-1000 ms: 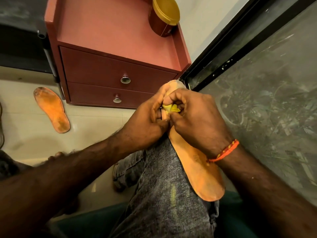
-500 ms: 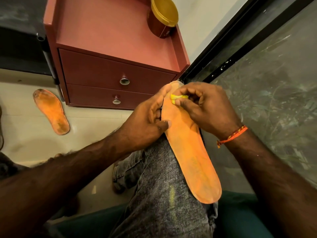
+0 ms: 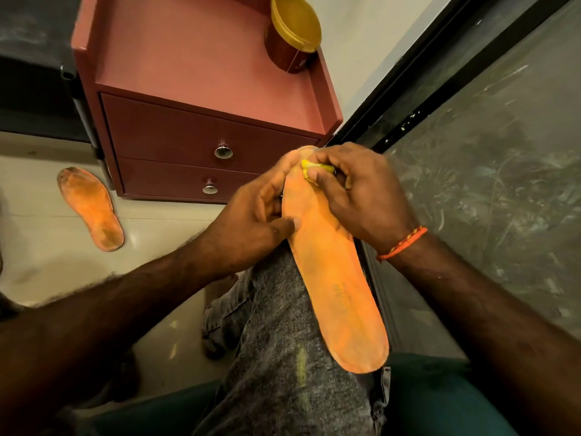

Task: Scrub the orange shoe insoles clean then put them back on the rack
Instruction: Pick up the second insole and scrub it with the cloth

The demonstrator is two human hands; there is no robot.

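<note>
An orange insole (image 3: 333,278) lies lengthwise on my grey-jeaned knee, its far end raised. My left hand (image 3: 251,225) grips its left edge near the top, thumb pressed on the upper face. My right hand (image 3: 361,196) pinches a small yellow scrubbing piece (image 3: 312,167) against the insole's far tip. A second orange insole (image 3: 91,212), darker with dirt at both ends, lies flat on the pale floor to the left.
A reddish cabinet (image 3: 201,140) with two knobbed drawers stands just beyond my hands; a brown jar with a gold lid (image 3: 294,33) sits on its top. A dark-framed glass panel (image 3: 487,152) runs along the right. A black rack leg (image 3: 85,111) stands left of the cabinet.
My right hand has slid the yellow piece from the insole's upper middle up to its far tip, uncovering more of the orange face. My left hand keeps its hold.
</note>
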